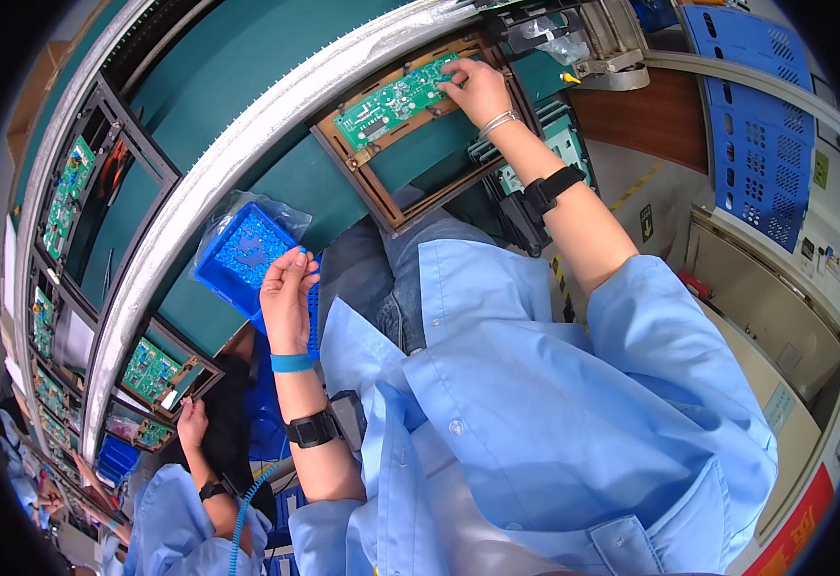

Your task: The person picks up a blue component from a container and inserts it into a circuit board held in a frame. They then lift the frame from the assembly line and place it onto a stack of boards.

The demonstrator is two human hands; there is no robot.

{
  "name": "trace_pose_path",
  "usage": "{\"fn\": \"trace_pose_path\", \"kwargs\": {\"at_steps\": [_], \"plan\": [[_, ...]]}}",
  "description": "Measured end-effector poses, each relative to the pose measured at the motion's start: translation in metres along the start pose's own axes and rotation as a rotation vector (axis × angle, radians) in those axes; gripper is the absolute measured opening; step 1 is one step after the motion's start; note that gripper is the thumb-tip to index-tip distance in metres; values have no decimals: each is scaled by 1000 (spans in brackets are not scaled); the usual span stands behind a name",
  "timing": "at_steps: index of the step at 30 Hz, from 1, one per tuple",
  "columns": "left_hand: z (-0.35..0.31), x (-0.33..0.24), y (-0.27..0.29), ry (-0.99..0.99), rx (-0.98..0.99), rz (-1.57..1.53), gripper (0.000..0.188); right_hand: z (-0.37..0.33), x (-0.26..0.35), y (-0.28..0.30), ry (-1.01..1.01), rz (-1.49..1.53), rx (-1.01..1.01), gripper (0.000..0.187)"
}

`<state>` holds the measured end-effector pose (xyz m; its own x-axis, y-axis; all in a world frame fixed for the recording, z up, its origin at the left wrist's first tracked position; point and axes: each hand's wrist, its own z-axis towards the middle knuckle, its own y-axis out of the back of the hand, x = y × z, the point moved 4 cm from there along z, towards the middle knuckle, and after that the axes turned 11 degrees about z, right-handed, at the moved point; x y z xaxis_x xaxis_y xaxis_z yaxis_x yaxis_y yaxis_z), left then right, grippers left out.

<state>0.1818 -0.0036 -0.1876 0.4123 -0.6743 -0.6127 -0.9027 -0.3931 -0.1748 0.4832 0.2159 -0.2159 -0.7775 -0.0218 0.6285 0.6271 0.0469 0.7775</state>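
Observation:
A long green circuit board [396, 104] lies in a brown wooden-looking frame [382, 187] on the line in front of me. Over the board's right end is my right hand [479, 94], thumb and fingertips pinched together close to its surface. Whatever those fingertips hold, if anything, is hidden. My left hand [288, 300] is raised beside a blue bin [223, 276] filled with small blue components [259, 233]. Between its thumb and forefinger shows a small blue component [301, 251].
Clear plastic wrap [290, 217] sticks out behind the bin. Frames holding green boards [151, 370] line the rail [233, 134] to the left, where a co-worker's hand [192, 422] touches one. More boards [564, 144] stand in a rack at right, near a blue perforated panel [756, 134].

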Motion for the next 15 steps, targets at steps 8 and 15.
{"fn": "trace_pose_path", "kwargs": {"at_steps": [8, 15], "plan": [[-8, -17, -35, -9, 149, 84, 15, -102, 150, -20, 9, 787, 813, 15], [-1, -9, -35, -31, 127, 259, 18, -114, 143, -55, -305, 914, 916, 14]]}}
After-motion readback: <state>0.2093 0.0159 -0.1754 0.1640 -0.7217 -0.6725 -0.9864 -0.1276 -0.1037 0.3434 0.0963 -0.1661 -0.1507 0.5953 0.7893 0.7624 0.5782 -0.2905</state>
